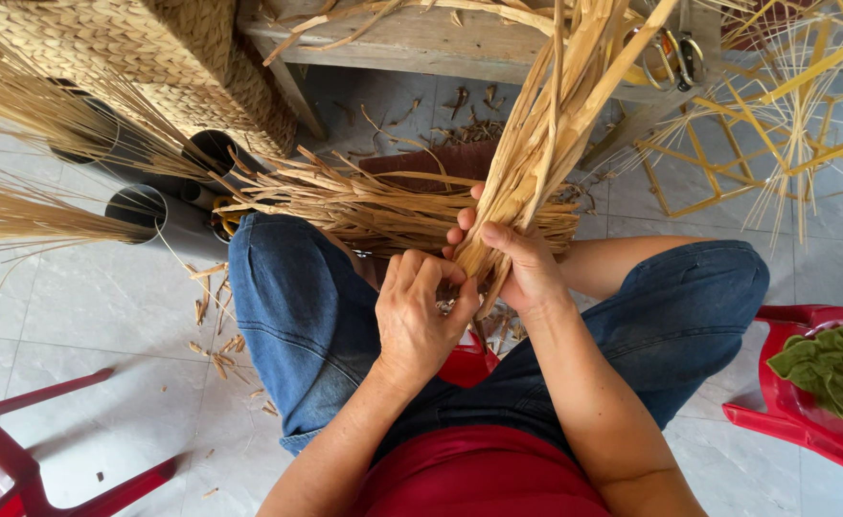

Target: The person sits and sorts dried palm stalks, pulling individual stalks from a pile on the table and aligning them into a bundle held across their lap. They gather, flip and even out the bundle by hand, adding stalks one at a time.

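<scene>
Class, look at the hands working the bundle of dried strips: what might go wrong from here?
1. The right hand pinches only the bundle of dried strips at its base, so the long tops may splay apart.
2. The left hand fingers stiff edges, which may cut or splinter.

bundle of dried strips [546, 124] cut off at top edge, lower ends hidden by hands

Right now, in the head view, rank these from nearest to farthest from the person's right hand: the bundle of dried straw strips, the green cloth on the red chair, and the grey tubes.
1. Bundle of dried straw strips: gripped in the right hand, centre.
2. Green cloth: on the red chair, far right.
3. Grey tubes: on the floor, far left.
</scene>
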A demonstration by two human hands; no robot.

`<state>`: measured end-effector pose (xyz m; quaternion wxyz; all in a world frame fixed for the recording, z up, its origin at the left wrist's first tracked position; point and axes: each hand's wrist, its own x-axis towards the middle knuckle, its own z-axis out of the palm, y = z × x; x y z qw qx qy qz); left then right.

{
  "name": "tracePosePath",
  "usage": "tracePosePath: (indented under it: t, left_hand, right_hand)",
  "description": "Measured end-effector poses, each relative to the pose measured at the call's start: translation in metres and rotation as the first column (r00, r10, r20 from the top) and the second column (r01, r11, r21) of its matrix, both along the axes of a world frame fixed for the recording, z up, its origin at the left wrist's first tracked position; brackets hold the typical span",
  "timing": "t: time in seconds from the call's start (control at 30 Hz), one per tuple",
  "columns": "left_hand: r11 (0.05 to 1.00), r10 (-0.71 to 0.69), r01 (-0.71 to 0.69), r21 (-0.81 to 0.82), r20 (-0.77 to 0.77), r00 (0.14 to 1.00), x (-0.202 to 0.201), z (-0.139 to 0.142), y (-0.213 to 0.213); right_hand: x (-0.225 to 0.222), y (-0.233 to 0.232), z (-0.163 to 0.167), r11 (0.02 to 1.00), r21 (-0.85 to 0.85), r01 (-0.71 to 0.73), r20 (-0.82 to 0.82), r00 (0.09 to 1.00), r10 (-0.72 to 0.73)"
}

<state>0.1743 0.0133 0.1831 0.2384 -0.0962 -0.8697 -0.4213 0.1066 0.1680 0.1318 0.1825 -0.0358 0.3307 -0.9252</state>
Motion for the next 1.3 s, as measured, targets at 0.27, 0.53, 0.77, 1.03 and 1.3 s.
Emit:
tracePosePath:
  t: [0.27,0.53,0.77,1.03,1.3]
  left_hand:
    - [0.975,-0.035,-0.002,0.224,0.162,0.986,0.003,-0.001,-0.015]
    - [0.761,-0.38,-0.017,0.649,0.466,0.799,-0.024,-0.03,-0.017]
    - [0.892,-0.305,0.11,0.438,0.406,0.861,-0.001,-0.02,-0.027]
    - [0.726,-0.551,0.229,0.649,0.349,0.758,-0.029,-0.018,-0.05]
    - [0.244,-0.813,0.035,0.969,0.184,0.552,-0.078,-0.071,-0.026]
  right_hand:
    - [0.0,0.004,-0.002,0.997,-0.051,-0.05,0.015,0.999,0.051]
    - [0.0,0.002,0.005,0.997,0.019,-0.078,-0.029,0.996,0.079]
    - [-0.001,0.006,0.006,0.997,0.062,-0.051,0.045,0.998,0.049]
    - [0.0,-0.002,0.005,0.889,0.456,-0.031,-0.079,0.994,0.075]
    - [0.001,-0.043,0.014,-0.1,0.515,0.852,-0.771,0.511,0.379]
